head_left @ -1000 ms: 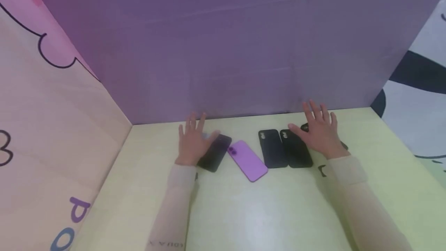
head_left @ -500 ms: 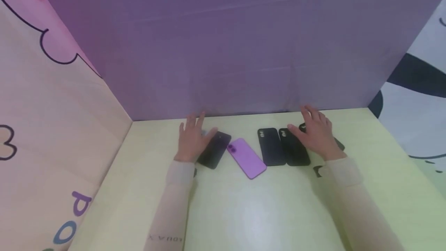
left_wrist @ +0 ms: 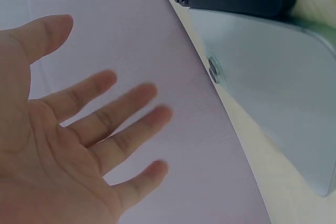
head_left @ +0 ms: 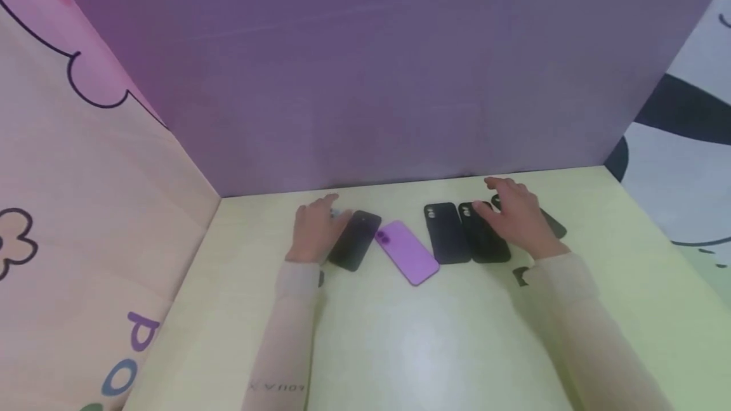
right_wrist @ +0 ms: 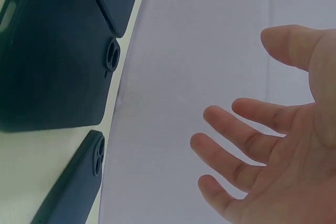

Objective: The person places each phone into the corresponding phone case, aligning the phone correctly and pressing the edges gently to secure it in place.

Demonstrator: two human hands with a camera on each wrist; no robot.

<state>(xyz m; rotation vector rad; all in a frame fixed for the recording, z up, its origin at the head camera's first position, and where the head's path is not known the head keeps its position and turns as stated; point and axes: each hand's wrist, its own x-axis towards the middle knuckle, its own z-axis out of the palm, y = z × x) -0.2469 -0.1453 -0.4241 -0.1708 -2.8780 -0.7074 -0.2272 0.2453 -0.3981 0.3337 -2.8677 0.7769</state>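
Note:
My left hand (head_left: 313, 231) hovers with loosely bent fingers over the left phones, holding nothing. Beneath it lies a pale phone (left_wrist: 268, 77), mostly hidden in the head view, beside a dark phone (head_left: 356, 241). A purple phone (head_left: 408, 254) lies slantwise to the right of these, camera end toward the back. My right hand (head_left: 521, 219) is above the black phone cases, fingers relaxed and thumb apart, gripping nothing. Two black cases (head_left: 448, 233) (right_wrist: 58, 61) lie side by side. Partly covered by that hand, a third black case (head_left: 551, 224) lies tilted at the right.
A pale tabletop (head_left: 377, 335) carries everything. Close behind the phones rises a purple backdrop (head_left: 365, 81), and a printed cloth panel (head_left: 103, 208) stands at the left. Another printed panel (head_left: 674, 163) is at the right. Small dark marks show on the tabletop near the right sleeve.
The fingers of both hands have gone from spread and straight to more bent. Both hands stay over the same places. The phones and cases have not moved; the head view shifts slightly.

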